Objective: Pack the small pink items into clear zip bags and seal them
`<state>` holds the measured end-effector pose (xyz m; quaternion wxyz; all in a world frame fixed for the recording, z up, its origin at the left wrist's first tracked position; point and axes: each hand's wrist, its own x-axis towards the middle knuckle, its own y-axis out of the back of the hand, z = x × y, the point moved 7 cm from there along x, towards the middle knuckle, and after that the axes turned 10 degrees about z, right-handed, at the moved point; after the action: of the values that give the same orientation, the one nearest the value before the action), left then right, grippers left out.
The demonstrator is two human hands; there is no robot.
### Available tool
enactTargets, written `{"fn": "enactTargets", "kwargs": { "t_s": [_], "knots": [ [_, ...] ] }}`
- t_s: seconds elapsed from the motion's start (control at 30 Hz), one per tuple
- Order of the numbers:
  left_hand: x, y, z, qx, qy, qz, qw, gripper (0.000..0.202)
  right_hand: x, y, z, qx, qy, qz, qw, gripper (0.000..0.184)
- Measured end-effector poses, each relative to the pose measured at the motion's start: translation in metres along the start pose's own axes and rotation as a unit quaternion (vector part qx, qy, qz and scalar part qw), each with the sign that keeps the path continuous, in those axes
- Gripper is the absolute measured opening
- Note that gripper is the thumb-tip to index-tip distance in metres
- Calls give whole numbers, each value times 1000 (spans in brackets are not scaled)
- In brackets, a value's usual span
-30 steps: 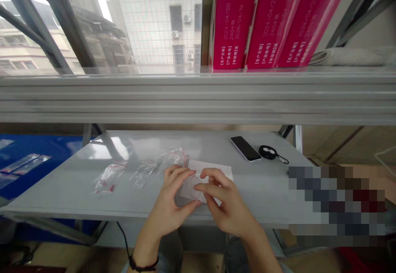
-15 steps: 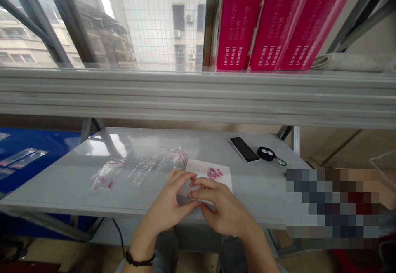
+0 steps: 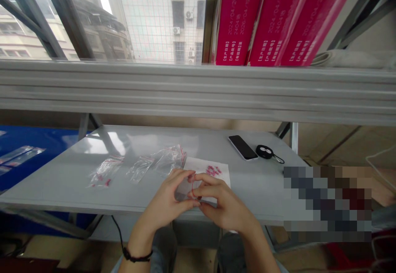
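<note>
Between both hands, above the front part of the grey table [image 3: 262,194], is a small clear zip bag [image 3: 185,187] whose red-lined mouth bows into a curve. My left hand [image 3: 165,203] grips its left side with fingers and thumb. From the other side, my right hand [image 3: 221,203] has its fingers at the red-lined mouth, the thumb low by the left thumb. Just beyond the hands lies a white paper sheet [image 3: 193,162], partly covered by them. Several small pink pieces [image 3: 213,170] rest in a cluster on it.
Left of the paper lie two crumpled clear zip bags, a larger one [image 3: 168,159] and a smaller one [image 3: 140,168]. Another zip bag [image 3: 107,170] holds pink pieces. A phone [image 3: 243,147] and a black round case with a clip [image 3: 265,152] lie back right. A grey shelf beam [image 3: 198,91] crosses above.
The red-lined mouth of the bag now shows as a wider curve between my fingers. The view has tilted slightly down. Both hands stay in nearly the same place.
</note>
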<state>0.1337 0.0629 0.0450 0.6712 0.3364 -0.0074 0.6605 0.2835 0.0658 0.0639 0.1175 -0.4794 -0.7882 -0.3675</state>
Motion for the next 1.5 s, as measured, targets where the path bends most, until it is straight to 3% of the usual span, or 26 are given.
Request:
{"fn": "enactTargets", "kwargs": {
  "t_s": [0.33,0.47,0.57,0.73,0.83,1.1,1.5],
  "knots": [
    [-2,-1,-2,-6,21,-4,1000,57,4,6,-9,53,0,20,998,35],
    [-1,3,-4,6,33,8,999,55,2,39,8,53,-55,135,988,26],
    [0,5,-8,18,45,17,999,52,-5,63,33,-37,-117,183,975,19],
    [0,2,-14,24,59,12,998,53,-12,60,54,-110,-126,74,983,25],
    [-1,0,-15,27,63,7,998,56,-12,51,55,-124,-112,46,985,32],
    [-2,3,-13,32,52,17,998,53,-11,36,60,-170,-92,22,981,19],
    [-3,5,-11,19,44,20,999,53,-11,39,68,-179,-111,14,977,23]
  ]
}}
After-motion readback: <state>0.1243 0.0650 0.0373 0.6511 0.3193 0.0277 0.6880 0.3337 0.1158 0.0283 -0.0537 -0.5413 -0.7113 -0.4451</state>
